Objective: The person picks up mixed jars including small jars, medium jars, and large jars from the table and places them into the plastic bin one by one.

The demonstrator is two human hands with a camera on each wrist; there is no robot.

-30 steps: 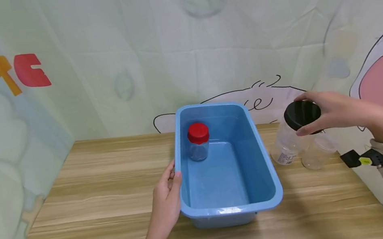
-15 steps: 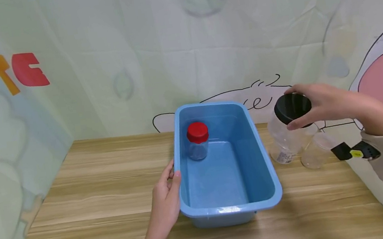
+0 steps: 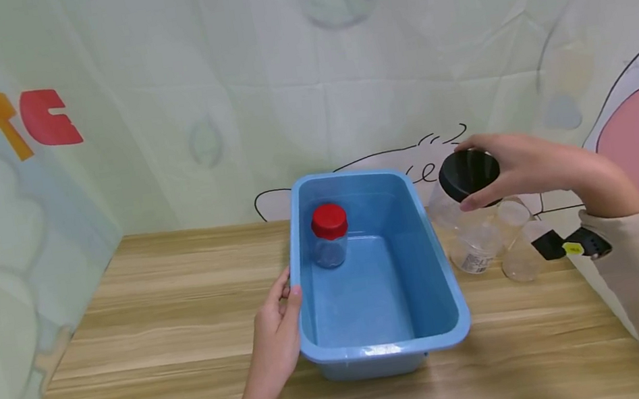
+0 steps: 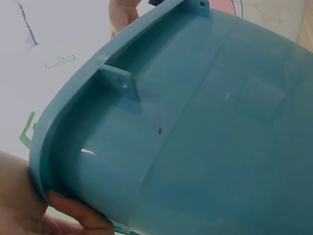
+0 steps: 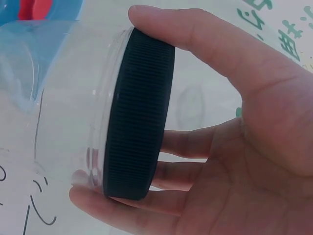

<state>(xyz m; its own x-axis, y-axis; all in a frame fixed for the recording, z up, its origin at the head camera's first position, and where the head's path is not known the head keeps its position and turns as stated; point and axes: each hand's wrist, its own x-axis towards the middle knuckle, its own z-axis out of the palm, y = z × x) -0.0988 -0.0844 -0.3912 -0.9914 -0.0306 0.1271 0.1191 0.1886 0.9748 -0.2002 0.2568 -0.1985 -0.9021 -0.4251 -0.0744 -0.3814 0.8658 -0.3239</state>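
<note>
My right hand [image 3: 526, 163] grips a clear plastic jar by its black ribbed lid [image 5: 139, 117], thumb on one side and fingers on the other. That jar is lifted just right of the blue plastic tub [image 3: 386, 351], in the head view. At the tub's left rim my left hand [image 3: 277, 335] holds on; in the left wrist view its fingers [image 4: 80, 213] curl at the rim. Inside the tub, toward the back left, a small clear jar with a red lid [image 3: 329, 222] stands upright.
Clear jars stand on the wooden table [image 3: 198, 298] right of the tub: one labelled jar [image 3: 475, 259], partly behind the held jar, and another clear jar [image 3: 520, 261] beside it. A printed curtain [image 3: 208, 106] hangs close behind the table.
My right hand has raised the black-lidded jar and carried it leftward, closer to the tub. The left hand, the tub and the red-lidded jar have kept their places.
</note>
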